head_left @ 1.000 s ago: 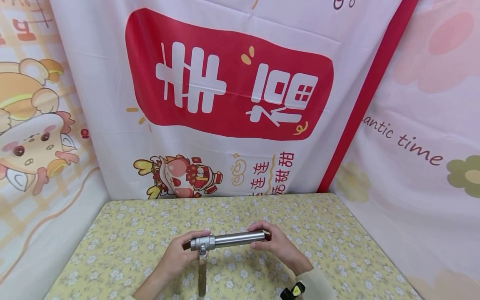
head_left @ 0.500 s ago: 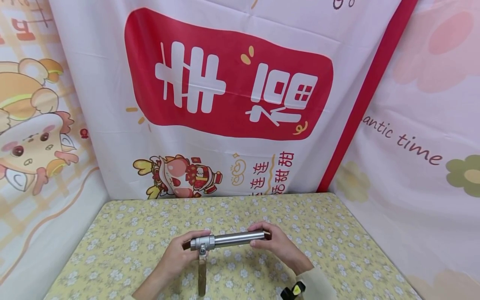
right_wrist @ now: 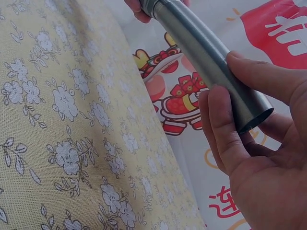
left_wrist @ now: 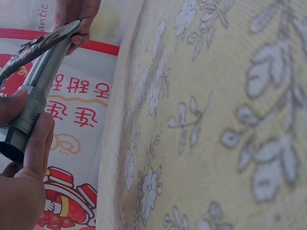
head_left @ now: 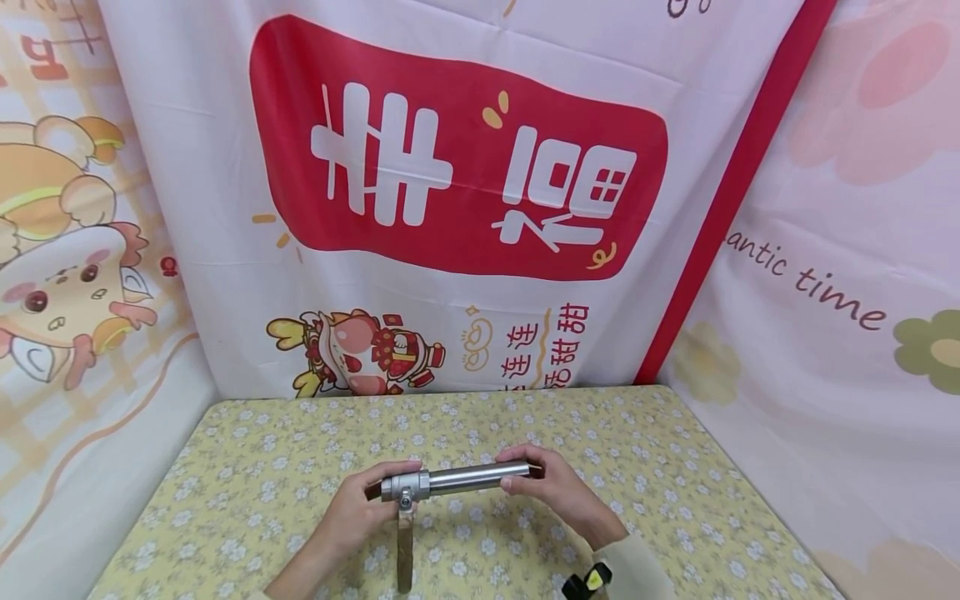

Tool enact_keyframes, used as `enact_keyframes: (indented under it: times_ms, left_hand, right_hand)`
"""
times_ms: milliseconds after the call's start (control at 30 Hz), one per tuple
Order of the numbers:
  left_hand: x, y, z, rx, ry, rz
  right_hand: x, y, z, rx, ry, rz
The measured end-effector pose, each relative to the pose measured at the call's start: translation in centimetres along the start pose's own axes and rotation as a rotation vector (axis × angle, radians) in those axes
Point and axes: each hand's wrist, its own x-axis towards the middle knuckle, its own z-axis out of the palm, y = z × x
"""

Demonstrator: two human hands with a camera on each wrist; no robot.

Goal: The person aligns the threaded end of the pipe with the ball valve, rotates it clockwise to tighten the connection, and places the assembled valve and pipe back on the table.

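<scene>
A metal ball valve [head_left: 406, 486] joins a straight steel pipe [head_left: 476, 477], and both are held up over the table. My left hand [head_left: 356, 508] grips the valve body, thumb on one side and fingers on the other, as the left wrist view shows. From the valve a long flat lever handle [head_left: 405, 554] points toward me, looking dark and worn in the left wrist view. At the pipe's other end my right hand [head_left: 558, 492] holds it between thumb and fingers. The pipe's open mouth [right_wrist: 256, 120] shows in the right wrist view, close to the palm.
A table with a yellow floral cloth [head_left: 300, 450] lies below the hands. Behind it hangs a white cloth with a red printed panel [head_left: 465, 167]; printed cloths [head_left: 840, 250] also hang at both sides. A black and yellow device [head_left: 587, 581] is on my right wrist.
</scene>
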Motion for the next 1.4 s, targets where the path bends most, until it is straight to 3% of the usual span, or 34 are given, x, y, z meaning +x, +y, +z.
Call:
enact_keyframes:
  times_ms: [767,1400]
  left_hand:
    - [-0.08,-0.12,-0.09,0.000,-0.018,0.021]
    - [-0.07,-0.05,0.10,-0.018,-0.018,0.020]
  right_hand:
    - [0.10,-0.10,0.27,-0.047,0.044,0.010]
    - [0.12,-0.22,0.52,-0.004,0.069,0.008]
